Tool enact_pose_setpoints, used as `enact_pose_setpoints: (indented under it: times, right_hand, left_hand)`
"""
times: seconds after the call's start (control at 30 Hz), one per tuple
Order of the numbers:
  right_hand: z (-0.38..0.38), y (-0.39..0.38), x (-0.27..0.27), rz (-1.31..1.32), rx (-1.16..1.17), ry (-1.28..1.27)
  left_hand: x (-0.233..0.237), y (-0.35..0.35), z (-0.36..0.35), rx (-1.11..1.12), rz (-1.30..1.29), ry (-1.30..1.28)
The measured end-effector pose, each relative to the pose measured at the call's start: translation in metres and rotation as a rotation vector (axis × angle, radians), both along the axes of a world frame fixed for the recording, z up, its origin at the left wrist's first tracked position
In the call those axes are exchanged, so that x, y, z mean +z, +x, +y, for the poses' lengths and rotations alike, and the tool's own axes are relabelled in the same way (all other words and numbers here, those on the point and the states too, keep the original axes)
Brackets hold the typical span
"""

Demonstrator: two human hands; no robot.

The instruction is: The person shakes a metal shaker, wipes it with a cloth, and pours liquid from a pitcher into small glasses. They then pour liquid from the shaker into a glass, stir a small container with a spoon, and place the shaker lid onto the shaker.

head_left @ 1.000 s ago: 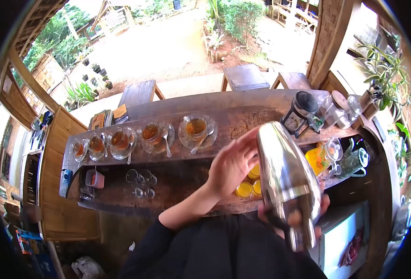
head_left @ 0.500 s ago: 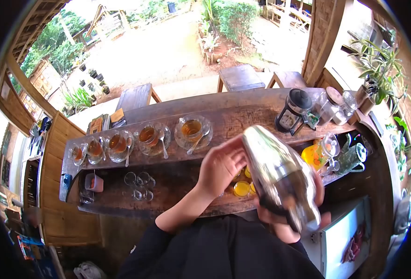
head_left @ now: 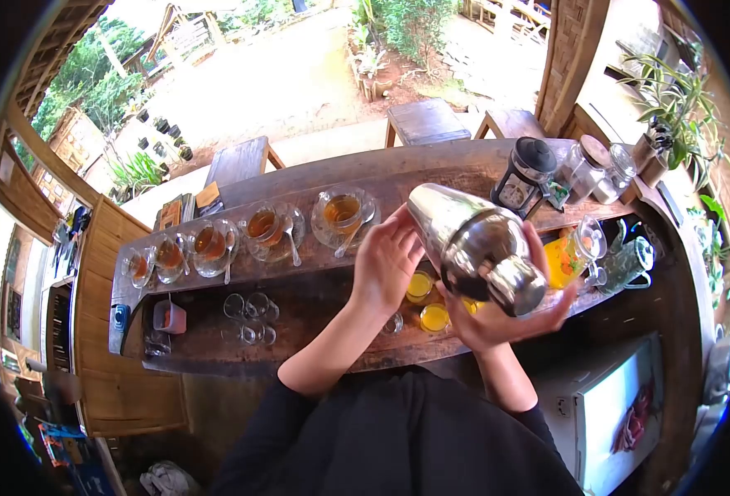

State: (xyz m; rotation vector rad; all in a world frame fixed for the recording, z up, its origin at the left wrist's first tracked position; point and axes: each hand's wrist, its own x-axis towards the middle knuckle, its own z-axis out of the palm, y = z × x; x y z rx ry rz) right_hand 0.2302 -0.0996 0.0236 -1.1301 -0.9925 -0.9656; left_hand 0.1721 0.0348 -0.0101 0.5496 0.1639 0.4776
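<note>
A shiny metal cocktail shaker [head_left: 456,217] is tilted in front of me, base toward the upper left and capped end toward the lower right. My left hand [head_left: 388,263] supports its base end, with the fingers along the side. At the capped end, my right hand [head_left: 497,324] cradles the shaker from beneath, fingers curving up the far side. Below the shaker, on the lower shelf, stand several small glasses of yellow drink [head_left: 434,317], partly hidden by my right hand. An empty-looking glass [head_left: 393,323] is beside them.
Cups of tea [head_left: 342,212] on saucers with spoons line the wooden counter [head_left: 431,178]. A French press [head_left: 527,174] and glass jars [head_left: 584,169] stand at right. Below are a pitcher of orange drink [head_left: 559,258], a green patterned pitcher [head_left: 627,264] and upturned glasses [head_left: 250,310].
The shaker has moved up and slightly left, its capped end swinging higher. My right hand has risen with it and now shows more clearly beneath the cap.
</note>
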Motion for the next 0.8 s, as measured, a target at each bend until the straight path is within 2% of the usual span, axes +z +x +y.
enact_pose_setpoints:
  times: [0.07,0.1,0.2,0.23,0.27,0.33,0.37,0.4,0.43,0.5,0.53,0.57,0.6,0.67,0.7,0.73,0.8]
  right_hand:
    - [-0.055,-0.018,-0.019,0.229,-0.212,-0.397]
    - [-0.054,-0.02,-0.014,0.232,-0.213,-0.398]
    - [-0.052,-0.041,0.005,0.611,0.025,-0.485]
    - [-0.049,-0.045,0.008,0.736,0.102,-0.5]
    - [-0.019,-0.017,-0.003,0.223,-0.081,-0.377]
    - [-0.027,-0.026,0.012,0.263,-0.117,-0.473]
    - [-0.015,-0.025,-0.02,0.26,-0.131,-0.462]
    - [0.004,-0.027,-0.083,0.119,-0.283,0.036]
    - [-0.004,-0.03,-0.077,0.129,-0.288,0.027]
    - [-0.033,-0.033,-0.038,0.097,-0.247,0.053]
    - [-0.044,-0.027,-0.006,0.205,-0.055,-0.404]
    - [-0.027,-0.016,-0.002,0.224,-0.024,-0.432]
    - [-0.02,-0.005,-0.007,0.091,0.013,-0.287]
    - [-0.06,-0.048,-0.001,0.954,0.24,-0.101]
    - [-0.051,-0.03,-0.004,0.111,-0.111,-0.175]
    - [-0.055,-0.031,-0.004,0.119,-0.105,-0.182]
    - [-0.07,-0.039,0.019,0.336,-0.219,-0.578]
  left_hand:
    - [0.016,-0.015,-0.002,-0.227,-0.19,-0.036]
    - [0.024,-0.021,-0.007,-0.248,-0.239,0.091]
    - [0.023,-0.021,-0.002,-0.211,-0.248,0.072]
    - [0.015,-0.013,0.006,-0.173,-0.192,-0.04]
    - [0.01,-0.006,0.012,-0.066,-0.034,-0.125]
    - [0.02,-0.014,0.012,-0.21,-0.115,-0.115]
    - [0.031,-0.018,0.004,-0.239,-0.163,-0.017]
    - [0.037,-0.025,-0.006,-0.261,-0.205,0.072]
    - [0.033,-0.026,-0.008,-0.272,-0.304,0.139]
    - [0.029,-0.021,-0.001,-0.21,-0.215,0.14]
    - [0.028,-0.014,0.004,-0.145,-0.138,0.153]
    - [0.024,-0.007,0.009,-0.119,-0.084,0.048]
    - [0.013,-0.005,0.013,-0.093,-0.093,0.084]
    - [0.043,-0.023,-0.015,-0.068,-0.143,0.368]
    - [0.041,-0.028,-0.022,-0.07,-0.109,0.462]
    - [0.045,-0.031,-0.029,-0.09,-0.172,0.484]
    - [0.044,-0.023,-0.022,-0.172,-0.173,0.336]
